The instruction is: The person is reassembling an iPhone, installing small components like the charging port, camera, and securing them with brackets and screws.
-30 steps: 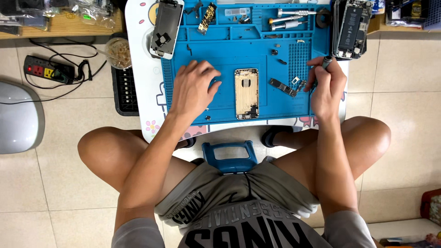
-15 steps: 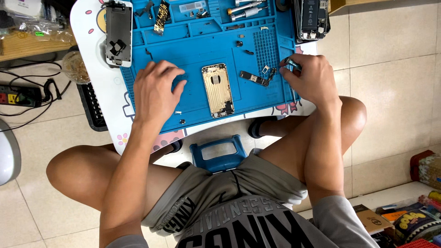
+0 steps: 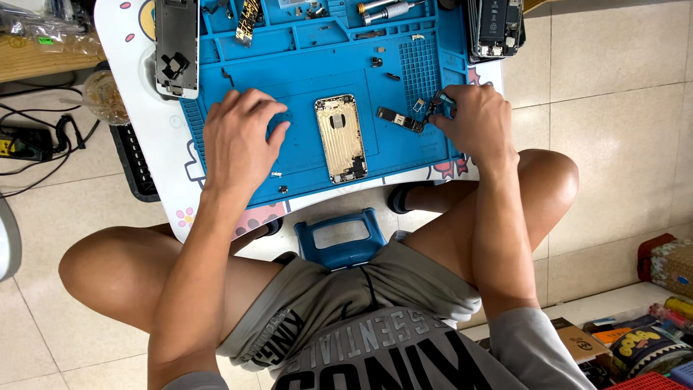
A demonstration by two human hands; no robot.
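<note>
Seen from above, a seated person works at a small white worktop (image 3: 155, 155) covered by a blue repair mat (image 3: 317, 65). At far left on the floor lie a black power strip (image 3: 14, 144) and cables; a phone screen assembly (image 3: 177, 47) rests at the mat's upper left corner. The left hand (image 3: 238, 137) lies palm down on the mat, fingers loosely spread and holding nothing. Just beside it, at the mat's centre, a gold phone housing (image 3: 341, 137) lies open side up. To its right a narrow logic board (image 3: 397, 119) sits on the mat. The right hand (image 3: 476, 119) is curled, its fingertips pinching a small dark tool (image 3: 438, 103) whose tip meets the board's right end. A second opened phone (image 3: 494, 25) lies at upper right.
</note>
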